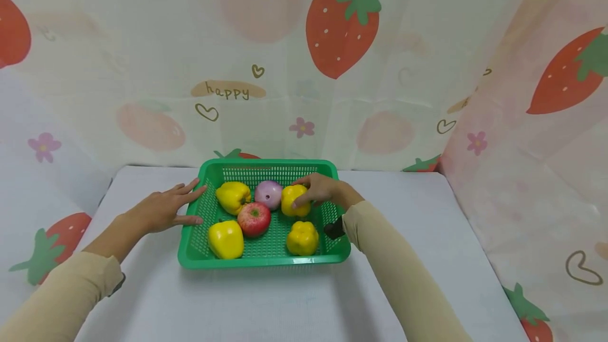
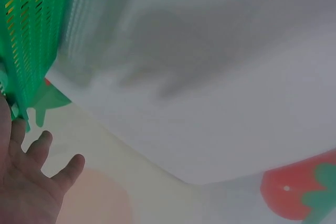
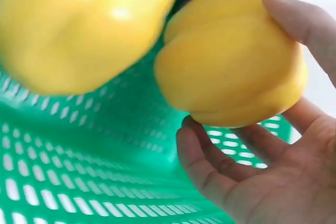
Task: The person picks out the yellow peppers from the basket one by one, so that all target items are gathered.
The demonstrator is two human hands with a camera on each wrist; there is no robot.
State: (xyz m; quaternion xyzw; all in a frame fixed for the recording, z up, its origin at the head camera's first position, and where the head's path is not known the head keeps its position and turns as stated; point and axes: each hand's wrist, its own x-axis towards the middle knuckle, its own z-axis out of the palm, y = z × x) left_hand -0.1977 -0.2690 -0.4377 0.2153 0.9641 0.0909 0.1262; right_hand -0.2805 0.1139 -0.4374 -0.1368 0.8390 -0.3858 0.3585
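Note:
A green plastic basket (image 1: 266,263) with slotted sides stands on the table. Inside, toward the back right, my right hand (image 1: 324,189) holds a yellow bell pepper (image 1: 288,202). In the right wrist view the thumb presses one side of that pepper (image 3: 231,61) and the fingers curl around the other. A second yellow bell pepper (image 1: 302,238) sits in front of it. At the basket's left rim, my left hand (image 1: 163,209) touches the edge with spread fingers. In the left wrist view the left hand (image 2: 31,177) is partly cut off.
Also in the basket are a red apple (image 1: 254,219), a round light-purple vegetable (image 1: 268,195) and two yellow bell peppers on the left, one at the back (image 1: 233,197) and one in front (image 1: 226,239). A white cloth covers the table (image 1: 408,215). Strawberry-print curtains (image 1: 342,120) hang behind.

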